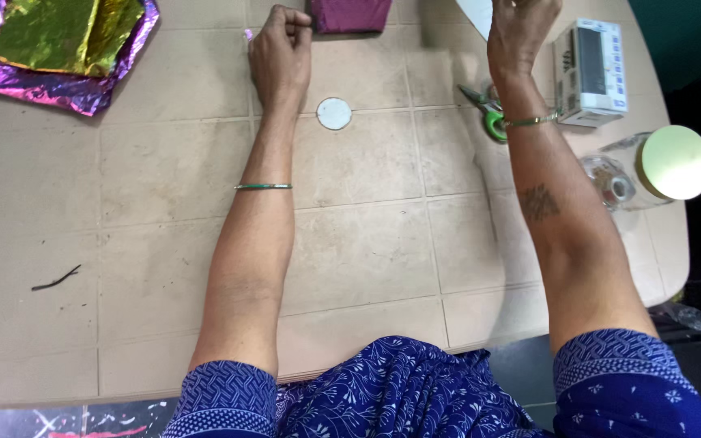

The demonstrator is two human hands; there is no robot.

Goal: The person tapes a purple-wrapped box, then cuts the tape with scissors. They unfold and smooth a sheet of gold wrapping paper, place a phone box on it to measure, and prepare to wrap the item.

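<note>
Single head-worn view, looking steeply down and forward from above the person's lap. Near range: both forearms fill mid-frame; tabletop (164,243) spans the width, its far edge cropped at the top. No second view.

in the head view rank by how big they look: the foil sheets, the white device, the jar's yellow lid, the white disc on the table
1. foil sheets, cut off by the frame
2. white device
3. yellow lid, nearer the camera, so its rank against the device is unsure
4. white disc
</note>
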